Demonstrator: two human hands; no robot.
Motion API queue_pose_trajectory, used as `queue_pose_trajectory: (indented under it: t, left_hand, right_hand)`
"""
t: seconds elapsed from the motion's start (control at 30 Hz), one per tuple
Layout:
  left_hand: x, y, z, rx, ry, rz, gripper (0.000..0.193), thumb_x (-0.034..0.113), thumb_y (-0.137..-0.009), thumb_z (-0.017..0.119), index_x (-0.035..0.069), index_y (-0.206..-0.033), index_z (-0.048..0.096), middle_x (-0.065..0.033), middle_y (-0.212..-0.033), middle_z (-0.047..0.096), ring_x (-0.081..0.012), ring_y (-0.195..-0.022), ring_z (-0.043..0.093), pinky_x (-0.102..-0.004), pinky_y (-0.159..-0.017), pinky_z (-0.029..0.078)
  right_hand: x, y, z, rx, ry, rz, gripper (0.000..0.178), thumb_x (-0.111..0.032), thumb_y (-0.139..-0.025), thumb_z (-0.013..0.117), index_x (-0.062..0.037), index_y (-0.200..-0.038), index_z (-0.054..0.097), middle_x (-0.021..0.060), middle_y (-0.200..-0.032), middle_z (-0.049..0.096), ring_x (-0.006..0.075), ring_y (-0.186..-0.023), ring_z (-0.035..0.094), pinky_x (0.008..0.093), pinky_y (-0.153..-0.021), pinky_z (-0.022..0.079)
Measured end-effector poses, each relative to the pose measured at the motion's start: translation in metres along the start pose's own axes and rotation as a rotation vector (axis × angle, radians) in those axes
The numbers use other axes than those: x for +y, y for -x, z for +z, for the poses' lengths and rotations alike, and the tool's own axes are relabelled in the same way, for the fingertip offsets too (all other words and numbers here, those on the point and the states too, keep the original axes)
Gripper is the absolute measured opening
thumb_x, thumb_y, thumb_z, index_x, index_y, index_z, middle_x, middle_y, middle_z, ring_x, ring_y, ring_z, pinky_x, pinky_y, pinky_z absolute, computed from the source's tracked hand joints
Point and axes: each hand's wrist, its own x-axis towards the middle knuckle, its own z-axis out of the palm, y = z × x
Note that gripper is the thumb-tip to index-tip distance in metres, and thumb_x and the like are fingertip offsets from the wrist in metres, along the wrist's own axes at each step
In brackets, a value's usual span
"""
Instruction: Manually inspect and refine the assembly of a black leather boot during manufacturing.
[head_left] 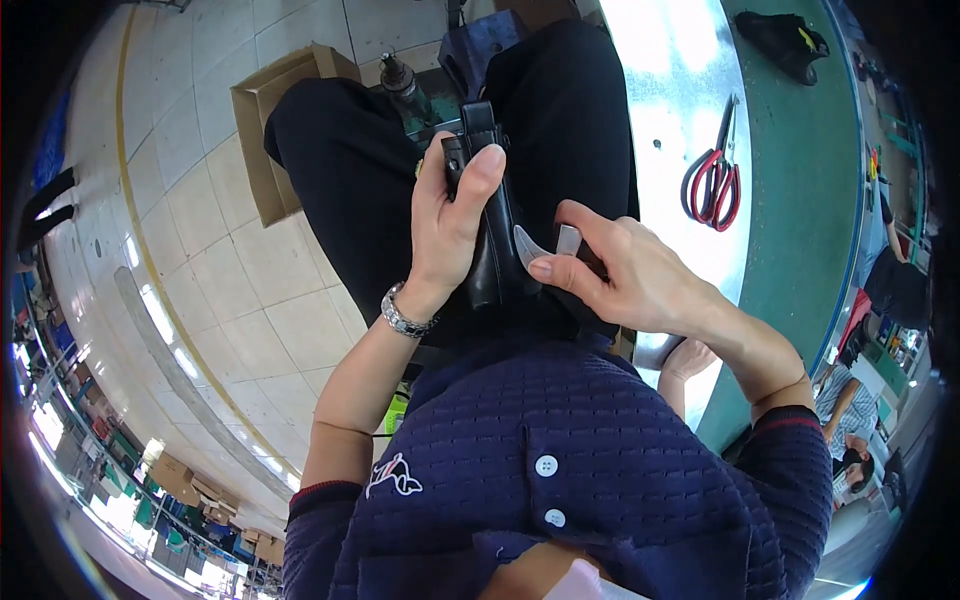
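Note:
A long black leather-like sheath (487, 265) stands between my thighs, with a strap at its far end. My left hand (445, 225) is closed around its upper part, the thumb pressed along the near face. In my right hand (640, 275) is a hooked knife (527, 246) with a curved, shiny metal blade. The blade lies close to the right side of the sheath; whether it touches the leather I cannot tell. My right fingers wrap round the handle and hide most of it.
To my right runs a shiny metal bench top (670, 60), with red-handled scissors (712, 195) at its edge. Beyond it is a green surface (795, 220) with a black item (783, 47). An open cardboard box (262, 140) stands left of my knee. A grimy metal device (400, 78) shows between my knees.

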Motion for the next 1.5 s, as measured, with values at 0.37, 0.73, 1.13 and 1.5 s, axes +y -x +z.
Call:
queue_pose_trajectory:
  t: [0.37, 0.73, 1.13, 1.5]
  left_hand:
    - [-0.005, -0.007, -0.001, 0.036, -0.015, 0.021, 0.038, 0.042, -0.089, 0.064, 0.004, -0.090, 0.058, 0.0025, -0.077, 0.050, -0.0063, -0.070, 0.045, -0.0227, -0.066, 0.038]
    - [-0.015, -0.013, -0.022, -0.059, 0.068, 0.036, 0.036, 0.040, -0.093, 0.061, 0.005, -0.091, 0.058, 0.0033, -0.076, 0.049, -0.0056, -0.069, 0.043, -0.0220, -0.066, 0.038]
    - [-0.018, 0.005, -0.018, -0.048, -0.119, 0.094, 0.041, 0.043, -0.089, 0.062, 0.002, -0.086, 0.056, -0.0034, -0.079, 0.045, -0.0150, -0.075, 0.041, -0.0284, -0.071, 0.035]
    - [-0.012, -0.003, -0.018, 0.003, -0.121, 0.060, 0.041, 0.042, -0.089, 0.062, 0.001, -0.086, 0.058, -0.0026, -0.076, 0.047, -0.0131, -0.073, 0.043, -0.0278, -0.069, 0.037]
  right_hand:
    - [-0.005, 0.006, 0.023, 0.157, 0.025, 0.066, 0.041, -0.037, -0.093, 0.060, 0.0019, -0.100, 0.048, 0.0163, -0.056, 0.059, 0.0306, -0.046, 0.060, 0.0380, -0.042, 0.043]
    - [0.012, -0.005, 0.022, -0.030, -0.480, 0.084, 0.039, -0.040, -0.094, 0.060, -0.0022, -0.095, 0.050, 0.0040, -0.054, 0.056, 0.0145, -0.044, 0.056, 0.0267, -0.043, 0.043]
    - [0.004, -0.008, 0.004, -0.185, -0.158, 0.056, 0.056, -0.049, -0.091, 0.060, 0.0058, -0.101, 0.055, 0.0098, -0.052, 0.053, 0.0157, -0.046, 0.056, 0.0302, -0.045, 0.043]
    - [-0.015, -0.004, 0.014, -0.142, -0.350, 0.233, 0.040, -0.040, -0.095, 0.058, -0.0020, -0.087, 0.048, 0.0036, -0.050, 0.050, 0.0116, -0.041, 0.049, 0.0270, -0.041, 0.036]
